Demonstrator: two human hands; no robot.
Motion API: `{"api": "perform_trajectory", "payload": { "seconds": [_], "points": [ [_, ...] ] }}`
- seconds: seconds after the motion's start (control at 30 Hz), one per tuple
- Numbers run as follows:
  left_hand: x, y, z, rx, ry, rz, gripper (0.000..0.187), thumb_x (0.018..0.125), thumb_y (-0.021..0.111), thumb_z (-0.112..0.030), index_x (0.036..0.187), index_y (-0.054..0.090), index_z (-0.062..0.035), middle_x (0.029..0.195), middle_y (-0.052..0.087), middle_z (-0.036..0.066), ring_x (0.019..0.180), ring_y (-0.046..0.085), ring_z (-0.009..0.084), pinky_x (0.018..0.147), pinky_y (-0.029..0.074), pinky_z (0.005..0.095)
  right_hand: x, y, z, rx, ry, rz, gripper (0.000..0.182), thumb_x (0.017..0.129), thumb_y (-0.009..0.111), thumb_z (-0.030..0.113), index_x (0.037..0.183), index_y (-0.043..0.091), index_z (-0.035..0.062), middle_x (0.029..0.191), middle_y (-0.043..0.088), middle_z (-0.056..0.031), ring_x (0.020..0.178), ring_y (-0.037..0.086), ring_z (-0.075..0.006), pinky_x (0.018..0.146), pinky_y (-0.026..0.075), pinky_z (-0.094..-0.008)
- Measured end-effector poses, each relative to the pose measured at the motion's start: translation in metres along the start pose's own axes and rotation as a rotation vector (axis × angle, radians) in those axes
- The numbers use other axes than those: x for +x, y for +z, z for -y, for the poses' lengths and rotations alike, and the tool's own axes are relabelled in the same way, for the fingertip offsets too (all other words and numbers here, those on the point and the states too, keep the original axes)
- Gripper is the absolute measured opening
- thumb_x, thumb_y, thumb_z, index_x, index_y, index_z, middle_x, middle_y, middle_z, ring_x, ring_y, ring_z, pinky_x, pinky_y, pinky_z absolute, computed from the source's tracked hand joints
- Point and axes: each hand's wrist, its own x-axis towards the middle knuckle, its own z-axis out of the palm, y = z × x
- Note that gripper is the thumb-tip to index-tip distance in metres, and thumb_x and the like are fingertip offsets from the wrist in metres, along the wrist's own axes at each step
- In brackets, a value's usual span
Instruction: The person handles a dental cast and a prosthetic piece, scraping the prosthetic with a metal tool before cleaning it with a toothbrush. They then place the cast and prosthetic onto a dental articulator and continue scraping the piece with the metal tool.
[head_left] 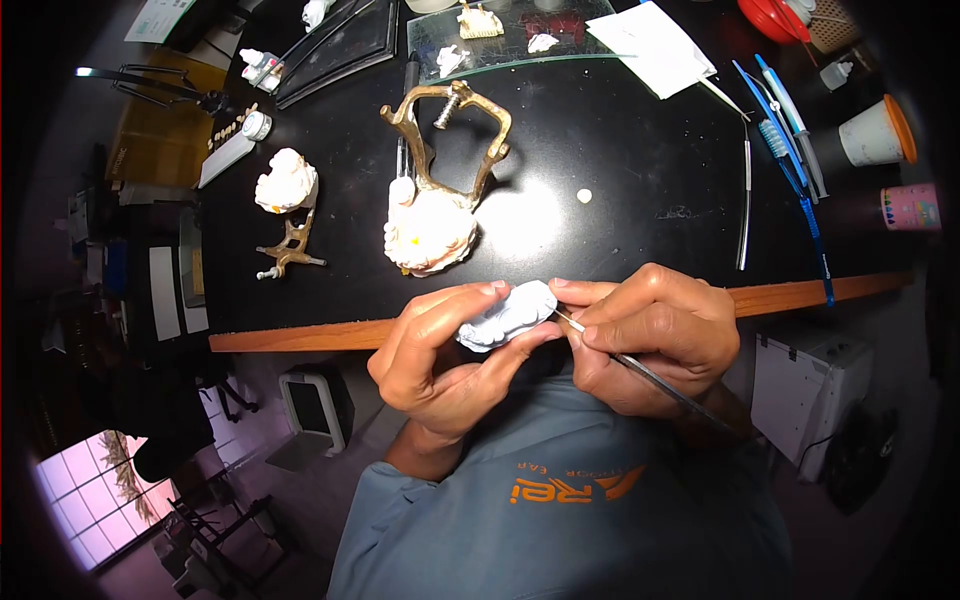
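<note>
Just past the table's front edge, my left hand (440,350) is closed around a pale bluish-white dental cast (512,318), fingers along its far side and thumb beneath. My right hand (655,340) grips a thin metal carving tool (655,378) like a pen. The tool's fine tip meets or nearly meets the right end of the cast, and a right fingertip rests close to that same end. On the table beyond stands a brass articulator (503,130) with a white plaster cast (432,235) on it. Further left lies another plaster cast (287,182) on a smaller brass frame (290,245).
A glass plate (560,50) with small white pieces lies at the back, beside white paper (655,45). To the right are a metal instrument (744,200), a blue toothbrush (780,145) and a cup (870,135). Small bottles and a jar (257,126) stand left. The wooden edge (300,337) borders the table.
</note>
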Motion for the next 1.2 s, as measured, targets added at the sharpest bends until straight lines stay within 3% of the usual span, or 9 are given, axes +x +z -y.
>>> {"api": "perform_trajectory", "payload": {
  "seconds": [0.03, 0.23, 0.33, 0.43, 0.53, 0.57, 0.63, 0.73, 1.2],
  "points": [
    [-0.002, 0.004, -0.005, -0.062, -0.098, -0.081, 0.051, 0.067, 0.102, -0.009, 0.107, 0.074, 0.0049, 0.097, 0.079, 0.018, 0.092, 0.079, 0.0237, 0.082, 0.065, 0.0322, 0.000, 0.000, 0.000, 0.000, -0.004, -0.005, 0.024, 0.080, 0.078, -0.014, 0.095, 0.069, 0.0026, 0.087, 0.070, -0.0092, 0.079, 0.076, -0.0173, 0.093, 0.068, -0.0470],
    [-0.003, 0.007, -0.006, -0.061, -0.164, -0.080, 0.049, 0.073, 0.099, -0.008, 0.112, 0.073, 0.0058, 0.100, 0.080, 0.021, 0.095, 0.080, 0.0279, 0.083, 0.065, 0.0338, 0.005, -0.002, 0.000, 0.007, -0.026, -0.015, 0.022, 0.081, 0.077, -0.014, 0.095, 0.067, 0.0014, 0.086, 0.069, -0.0110, 0.077, 0.075, -0.0182, 0.091, 0.068, -0.0476],
    [-0.001, 0.007, -0.001, -0.080, -0.056, -0.063, 0.046, 0.072, 0.099, -0.007, 0.108, 0.072, 0.0046, 0.098, 0.080, 0.020, 0.094, 0.081, 0.0277, 0.082, 0.065, 0.0335, 0.005, 0.001, 0.000, 0.001, -0.034, -0.043, 0.023, 0.080, 0.077, -0.014, 0.094, 0.067, 0.0012, 0.085, 0.069, -0.0111, 0.078, 0.075, -0.0185, 0.091, 0.068, -0.0477],
    [-0.005, 0.008, -0.002, 0.030, 0.018, -0.050, 0.054, 0.067, 0.103, -0.013, 0.107, 0.069, 0.0004, 0.097, 0.079, 0.019, 0.095, 0.080, 0.0277, 0.083, 0.066, 0.0350, 0.007, 0.002, 0.000, 0.019, -0.035, -0.073, 0.023, 0.080, 0.077, -0.014, 0.094, 0.067, 0.0011, 0.084, 0.068, -0.0111, 0.078, 0.075, -0.0191, 0.090, 0.068, -0.0479],
    [-0.006, 0.012, -0.007, 0.125, 0.079, -0.081, 0.053, 0.064, 0.105, -0.014, 0.099, 0.067, -0.0027, 0.094, 0.078, 0.017, 0.090, 0.080, 0.0274, 0.079, 0.066, 0.0340, 0.008, 0.001, 0.002, 0.012, -0.017, -0.072, 0.023, 0.080, 0.077, -0.015, 0.094, 0.066, 0.0009, 0.083, 0.068, -0.0112, 0.077, 0.075, -0.0192, 0.090, 0.068, -0.0484],
    [-0.003, 0.015, -0.005, 0.077, 0.113, -0.116, 0.050, 0.062, 0.105, -0.008, 0.097, 0.070, -0.0016, 0.094, 0.079, 0.017, 0.084, 0.081, 0.0268, 0.074, 0.069, 0.0320, 0.008, 0.001, 0.002, 0.016, -0.016, -0.071, 0.024, 0.080, 0.077, -0.015, 0.094, 0.066, 0.0010, 0.083, 0.068, -0.0113, 0.077, 0.075, -0.0192, 0.090, 0.068, -0.0486],
    [-0.004, 0.015, -0.005, 0.066, 0.125, -0.097, 0.049, 0.063, 0.104, -0.007, 0.097, 0.070, -0.0011, 0.095, 0.078, 0.016, 0.085, 0.081, 0.0272, 0.074, 0.069, 0.0326, 0.008, 0.001, 0.001, 0.024, -0.014, -0.070, 0.024, 0.081, 0.077, -0.016, 0.094, 0.065, 0.0012, 0.083, 0.068, -0.0114, 0.077, 0.075, -0.0190, 0.091, 0.068, -0.0490],
    [-0.006, 0.015, -0.004, 0.026, 0.134, -0.076, 0.046, 0.064, 0.102, -0.002, 0.098, 0.072, -0.0002, 0.098, 0.077, 0.017, 0.089, 0.081, 0.0288, 0.076, 0.069, 0.0341, 0.008, 0.008, 0.000, 0.023, 0.020, -0.180, 0.017, 0.071, 0.078, -0.013, 0.079, 0.070, -0.0012, 0.074, 0.069, -0.0105, 0.066, 0.075, -0.0172, 0.085, 0.070, -0.0415],
    [-0.010, 0.016, -0.002, -0.007, 0.142, -0.076, 0.045, 0.065, 0.101, 0.000, 0.100, 0.073, -0.0004, 0.102, 0.077, 0.017, 0.092, 0.080, 0.0289, 0.077, 0.068, 0.0341, 0.005, 0.007, 0.001, 0.030, 0.042, -0.157, 0.019, 0.072, 0.081, -0.013, 0.082, 0.071, -0.0008, 0.075, 0.069, -0.0106, 0.070, 0.077, -0.0185, 0.086, 0.069, -0.0419]
  ]
}}
